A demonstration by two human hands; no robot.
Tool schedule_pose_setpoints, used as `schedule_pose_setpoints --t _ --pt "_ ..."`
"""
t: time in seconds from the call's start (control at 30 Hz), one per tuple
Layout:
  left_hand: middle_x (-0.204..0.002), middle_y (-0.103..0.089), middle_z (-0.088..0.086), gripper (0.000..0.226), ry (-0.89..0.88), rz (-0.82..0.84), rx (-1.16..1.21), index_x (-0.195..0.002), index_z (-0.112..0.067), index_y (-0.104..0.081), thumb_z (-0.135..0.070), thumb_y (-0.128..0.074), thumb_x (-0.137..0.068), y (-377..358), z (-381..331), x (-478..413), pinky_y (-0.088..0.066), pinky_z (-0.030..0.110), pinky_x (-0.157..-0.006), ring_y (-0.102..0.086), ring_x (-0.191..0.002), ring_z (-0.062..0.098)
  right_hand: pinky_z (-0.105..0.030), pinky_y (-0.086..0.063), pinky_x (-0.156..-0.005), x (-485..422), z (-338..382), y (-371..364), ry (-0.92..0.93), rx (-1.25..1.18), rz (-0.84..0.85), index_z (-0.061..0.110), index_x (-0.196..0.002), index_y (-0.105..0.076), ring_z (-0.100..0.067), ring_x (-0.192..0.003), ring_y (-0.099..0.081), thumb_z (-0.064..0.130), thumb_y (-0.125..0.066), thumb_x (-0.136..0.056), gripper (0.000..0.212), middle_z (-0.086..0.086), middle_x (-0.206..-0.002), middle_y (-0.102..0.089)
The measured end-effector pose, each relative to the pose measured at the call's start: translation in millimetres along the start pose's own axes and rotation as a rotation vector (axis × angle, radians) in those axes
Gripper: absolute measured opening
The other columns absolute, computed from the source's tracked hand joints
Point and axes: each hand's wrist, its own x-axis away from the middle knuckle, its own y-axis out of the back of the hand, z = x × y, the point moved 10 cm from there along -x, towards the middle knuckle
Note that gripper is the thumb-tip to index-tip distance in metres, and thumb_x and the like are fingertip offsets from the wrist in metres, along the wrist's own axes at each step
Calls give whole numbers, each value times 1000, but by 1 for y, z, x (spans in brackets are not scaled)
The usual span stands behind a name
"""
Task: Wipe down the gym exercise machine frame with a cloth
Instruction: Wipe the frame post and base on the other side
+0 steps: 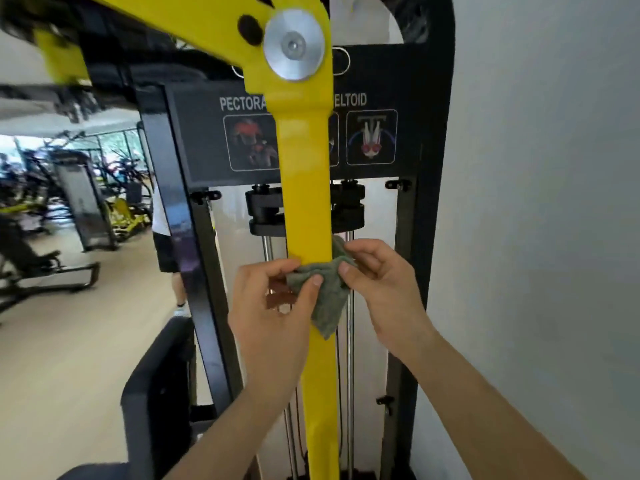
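Currently fingers of the left hand [273, 306] at 9 o'clock and right hand [377, 282] at 3 o'clock pinch a crumpled grey-green cloth [327, 296] against the yellow metal frame bar [306, 202]. Bunched so, it may slip loose.

The cloth [323, 292] lies against the upright bar [306, 202], left hand [273, 306] left, right hand [377, 282] right; the weight stack [265, 211] sits behind.

Right of the grip: a plain white wall [536, 202], running top to bottom. Left of and below the grip: a light wood-pattern floor [69, 341]. Far left: blurred yellow-and-black exercise machines [83, 202] on that floor, windows [114, 140] behind them. A person [164, 251] in dark shorts stands just left of the grip, partly hidden.
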Motion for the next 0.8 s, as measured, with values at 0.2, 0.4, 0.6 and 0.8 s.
schedule_pose_setpoints --t 0.2,0.4,0.6,0.8 --pt "-96 -62 -7 25 -200 3 -157 -99 -17 -69 -12 -84 -79 -11 -49 -27 -53 15 -70 -66 -82 11 -34 -58 -89 -34 20 -8 17 -48 -21 5 -111 -68 -20 -101 -71 -1 -69 -89 22 -10 -105 -74" --pt "-92 -63 -5 16 -414 -21 -283 -93 -12 -73 -14 -83 -81 -20 -92 -62 -55 20 -68 -66 -80 11 -31 -59 -83 -70 58 -20 110 -128 -8 9 -107 -68 -18 -97 -72 -2 -71 -88 23 -9 -102 -74" --pt "-98 -68 4 11 -616 -43 -459 -94 -8 -78 -16 -81 -87 -29 -121 -88 -58 35 -69 -68 -84 17 -28 -59 -79 -100 109 -28 254 -155 18 5 -110 -64 -19 -96 -72 -1 -75 -85 28 -10 -107 -71" --pt "-95 -71 9 11 -815 -98 -622 -93 -5 -78 -14 -80 -86 -39 -142 -88 -56 35 -67 -68 -83 23 -33 -59 -86 -101 135 -28 439 -125 -16 4 -104 -66 -18 -96 -72 -2 -76 -83 24 -8 -100 -73"
